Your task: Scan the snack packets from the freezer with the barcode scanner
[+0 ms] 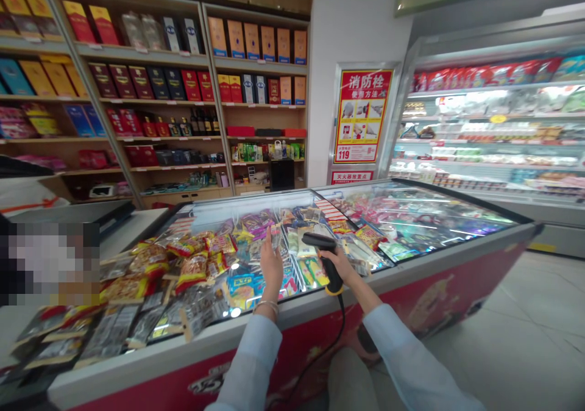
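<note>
My right hand [340,264] is wrapped round the grip of a black barcode scanner [333,271] with a yellow-trimmed base, held above the glass-topped chest freezer [379,280]. The scanner's head points left, towards my left hand [272,269]. My left hand is raised over the glass with its fingers drawn together, and a small pale item with some red [275,235] shows at the fingertips; its kind is too small to make out. Left of that hand, red and yellow snack bags [192,269] and clear packs with dark contents [112,332] lie heaped on the freezer top.
The scanner's black cable [340,332] hangs down the freezer's front. Packaged frozen goods [315,272] show through the glass. Shelves of boxes [158,83] line the back wall, with a red fire-hydrant notice [363,117] beside them. A lit refrigerated display [503,133] stands at right.
</note>
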`<state>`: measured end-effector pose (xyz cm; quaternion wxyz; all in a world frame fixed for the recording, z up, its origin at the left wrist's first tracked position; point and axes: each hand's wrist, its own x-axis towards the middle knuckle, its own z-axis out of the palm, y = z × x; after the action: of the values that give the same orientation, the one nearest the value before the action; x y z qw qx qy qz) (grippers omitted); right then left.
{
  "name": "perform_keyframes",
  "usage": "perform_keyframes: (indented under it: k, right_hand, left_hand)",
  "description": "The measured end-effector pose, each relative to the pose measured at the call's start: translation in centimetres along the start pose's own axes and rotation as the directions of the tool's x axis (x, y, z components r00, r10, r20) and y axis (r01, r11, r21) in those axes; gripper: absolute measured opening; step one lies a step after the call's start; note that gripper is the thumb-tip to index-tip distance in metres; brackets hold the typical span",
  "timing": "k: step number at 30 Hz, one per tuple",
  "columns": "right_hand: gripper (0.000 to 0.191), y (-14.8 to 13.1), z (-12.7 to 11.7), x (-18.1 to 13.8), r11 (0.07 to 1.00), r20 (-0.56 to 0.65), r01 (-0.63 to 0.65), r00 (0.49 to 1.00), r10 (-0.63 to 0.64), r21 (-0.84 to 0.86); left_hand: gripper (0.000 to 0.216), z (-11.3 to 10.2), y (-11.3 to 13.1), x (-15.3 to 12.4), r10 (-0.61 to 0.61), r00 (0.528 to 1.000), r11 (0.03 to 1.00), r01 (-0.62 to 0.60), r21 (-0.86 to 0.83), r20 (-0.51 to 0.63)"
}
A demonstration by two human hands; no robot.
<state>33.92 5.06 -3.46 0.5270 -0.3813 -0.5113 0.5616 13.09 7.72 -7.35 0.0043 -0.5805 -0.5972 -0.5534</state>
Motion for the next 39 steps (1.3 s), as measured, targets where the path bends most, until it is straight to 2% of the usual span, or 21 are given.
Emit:
perform_keyframes:
  k: [12, 18, 21, 23, 25, 27, 30, 32, 35, 37, 39]
  right_hand:
    - [0.026, 0.1, 0.3, -0.3, 1.000, 0.043, -0.005, 0.999, 0.004, 0.031]
    - [0.027, 0.2, 0.9, -0.2, 0.994, -0.022, 0.005, 1.000, -0.003, 0.113]
    - [0.026, -0.2, 1.2, 0.1, 0.989, -0.048, 0.021, 0.999, -0.014, 0.145]
    - [0.026, -0.7, 1.7, 0.4, 0.987, -0.052, 0.028, 0.998, -0.020, 0.160]
    - [0.026, -1.3, 2.6, 0.8, 0.982, -0.052, 0.036, 0.998, -0.027, 0.183]
    - [0.026, -1.9, 4.0, 1.2, 0.974, -0.046, 0.046, 0.998, -0.036, 0.221]
    - [0.026, -2.3, 6.7, 1.8, 0.952, -0.023, 0.045, 0.999, -0.039, 0.304]
    - [0.027, -2.2, 8.7, 2.3, 0.939, 0.024, 0.010, 1.000, -0.019, 0.344]
    - [0.027, -1.6, 11.6, 2.9, 0.927, 0.112, -0.059, 0.993, 0.018, 0.371]
    - [0.026, -0.9, 13.6, 3.2, 0.921, 0.164, -0.096, 0.986, 0.036, 0.379]
    - [0.025, 0.1, 15.5, 3.5, 0.916, 0.211, -0.131, 0.976, 0.053, 0.379]
  left_hand:
    - [0.071, -0.1, -0.1, 0.0, -0.010, 1.000, 1.000, 0.010, -0.012, 0.014]
    - [0.070, -0.2, 0.0, 0.1, -0.015, 1.000, 0.996, 0.015, -0.083, -0.002]
    - [0.070, -1.3, 0.6, 0.9, -0.033, 0.999, 0.992, 0.029, -0.121, -0.033]
    - [0.071, -3.1, 1.1, 2.0, -0.022, 0.996, 0.992, 0.011, -0.126, -0.085]
    - [0.073, -5.8, 1.3, 3.7, 0.002, 0.989, 0.993, -0.020, -0.119, -0.151]
    - [0.080, -9.3, 0.9, 5.6, 0.015, 0.977, 0.997, -0.032, -0.076, -0.214]
    - [0.085, -15.5, -1.3, 7.9, 0.076, 0.964, 0.994, -0.052, 0.097, -0.256]
    - [0.087, -19.5, -3.3, 8.7, 0.031, 0.956, 0.974, 0.036, 0.224, -0.291]
    - [0.096, -24.3, -5.7, 8.8, -0.118, 0.911, 0.921, 0.249, 0.299, -0.396]
    - [0.098, -26.3, -6.6, 8.5, -0.232, 0.879, 0.865, 0.382, 0.324, -0.416]
    - [0.092, -27.4, -7.2, 8.2, -0.303, 0.881, 0.792, 0.445, 0.418, -0.364]
